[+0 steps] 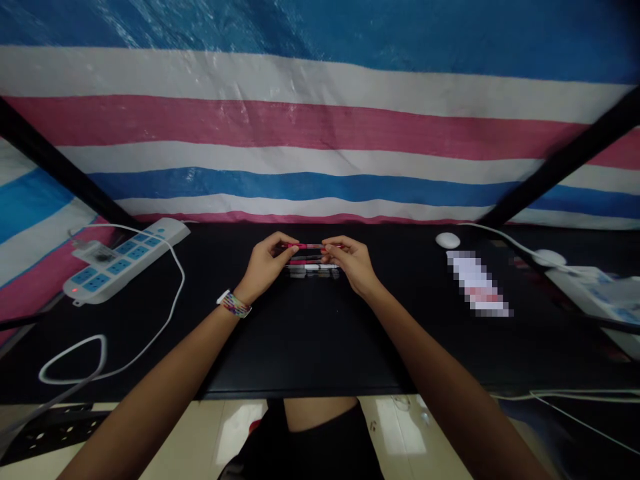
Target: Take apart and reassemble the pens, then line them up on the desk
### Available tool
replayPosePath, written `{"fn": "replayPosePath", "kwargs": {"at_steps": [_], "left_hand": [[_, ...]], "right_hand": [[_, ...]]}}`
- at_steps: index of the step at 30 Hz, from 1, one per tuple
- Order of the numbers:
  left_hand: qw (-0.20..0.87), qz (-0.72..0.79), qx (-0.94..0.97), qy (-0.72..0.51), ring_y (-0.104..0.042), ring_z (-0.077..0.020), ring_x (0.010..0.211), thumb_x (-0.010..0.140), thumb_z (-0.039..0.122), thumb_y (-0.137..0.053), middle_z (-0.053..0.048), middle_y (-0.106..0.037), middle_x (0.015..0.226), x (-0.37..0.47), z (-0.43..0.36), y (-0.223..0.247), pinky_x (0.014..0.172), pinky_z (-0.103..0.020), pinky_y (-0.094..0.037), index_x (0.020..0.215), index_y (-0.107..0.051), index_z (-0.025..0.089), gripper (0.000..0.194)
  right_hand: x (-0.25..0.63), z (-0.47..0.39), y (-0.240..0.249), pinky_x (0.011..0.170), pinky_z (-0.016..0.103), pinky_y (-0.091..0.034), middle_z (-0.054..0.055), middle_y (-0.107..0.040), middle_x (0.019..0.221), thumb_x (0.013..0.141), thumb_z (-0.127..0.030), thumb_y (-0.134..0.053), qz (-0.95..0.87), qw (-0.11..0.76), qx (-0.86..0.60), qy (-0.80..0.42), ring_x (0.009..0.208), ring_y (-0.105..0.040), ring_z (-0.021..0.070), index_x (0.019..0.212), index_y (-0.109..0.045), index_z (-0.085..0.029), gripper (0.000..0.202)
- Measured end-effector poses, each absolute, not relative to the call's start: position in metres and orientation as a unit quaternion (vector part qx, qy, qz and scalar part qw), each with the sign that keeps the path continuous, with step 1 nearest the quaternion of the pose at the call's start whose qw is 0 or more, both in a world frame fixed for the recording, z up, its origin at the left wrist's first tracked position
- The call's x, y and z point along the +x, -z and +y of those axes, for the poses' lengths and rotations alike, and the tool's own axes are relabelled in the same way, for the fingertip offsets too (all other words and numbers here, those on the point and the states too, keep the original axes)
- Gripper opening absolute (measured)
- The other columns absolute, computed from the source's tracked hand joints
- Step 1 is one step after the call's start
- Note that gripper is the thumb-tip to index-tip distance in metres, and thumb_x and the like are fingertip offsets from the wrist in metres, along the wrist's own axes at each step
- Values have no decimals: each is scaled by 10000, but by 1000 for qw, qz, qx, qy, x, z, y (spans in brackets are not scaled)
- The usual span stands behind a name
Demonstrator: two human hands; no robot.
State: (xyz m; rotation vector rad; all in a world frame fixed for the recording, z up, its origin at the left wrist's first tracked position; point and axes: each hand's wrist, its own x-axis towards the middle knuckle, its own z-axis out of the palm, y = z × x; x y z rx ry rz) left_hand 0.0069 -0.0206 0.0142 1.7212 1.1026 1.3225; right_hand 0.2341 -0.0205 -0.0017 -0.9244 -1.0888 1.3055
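A slim red pen (311, 247) is held level just above the black table, one end in each hand. My left hand (267, 261) pinches its left end between thumb and fingers; a woven multicoloured band circles that wrist. On the other end, my right hand (351, 262) closes its thumb and fingertips. Right below the red pen, a white pen (314, 267) lies crosswise on the table, alongside other slim pens partly hidden by the fingers. Their exact kinds are too small to make out.
At the left stands a white power strip (117, 263) with a plugged-in adapter and a looping white cable (181, 287). To the right lie a white mouse-like object (447, 241), a blurred-out rectangular item (477, 283) and another power strip (590, 293). Striped plastic sheeting (320, 133) rises behind the table (310, 353).
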Motion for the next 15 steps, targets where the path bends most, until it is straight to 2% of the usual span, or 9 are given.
{"fn": "replayPosePath", "kwargs": {"at_steps": [7, 12, 15], "left_hand": [[324, 427, 669, -514, -743, -222, 926, 903, 375, -839, -72, -814, 997, 7, -22, -19, 843, -345, -568, 983, -817, 198, 196], [460, 423, 590, -511, -712, -184, 724, 918, 460, -809, -38, -761, 779, 8, -17, -10, 729, -324, -591, 1043, -812, 185, 302], [491, 423, 564, -511, -722, -179, 715, 891, 460, -840, -46, -774, 784, 8, -15, -7, 724, -320, -609, 1010, -823, 180, 304]], "right_hand": [[234, -21, 1, 775, 387, -619, 31, -787, 807, 746, -463, -956, -465, 571, -383, -558, 693, -730, 185, 933, -848, -231, 316], [232, -22, 1, 876, 438, -653, 33, -804, 862, 743, -472, -972, -481, 580, -377, -540, 777, -768, 207, 954, -862, -247, 328], [231, -23, 0, 882, 445, -657, 34, -811, 871, 746, -449, -973, -486, 583, -374, -532, 787, -776, 212, 946, -871, -255, 296]]}}
